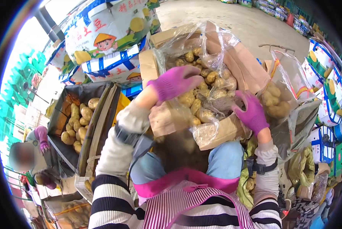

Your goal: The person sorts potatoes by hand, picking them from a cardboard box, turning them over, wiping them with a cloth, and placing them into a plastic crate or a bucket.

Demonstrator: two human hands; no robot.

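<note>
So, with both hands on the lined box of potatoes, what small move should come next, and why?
Probably pull the plastic liner up at the near edge. The left hand rests over the potatoes and the right hand grips the rim of the cardboard box, where the liner sags outward.

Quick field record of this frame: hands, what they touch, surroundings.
left hand: purple-gloved left hand, resting on potatoes
right hand: purple-gloved right hand, on the clear plastic liner at the box's edge
container: brown cardboard box of yellow-brown potatoes
left of it: dark crate of potatoes
behind: printed white-blue cartons
nearby: another person, lower left
</note>
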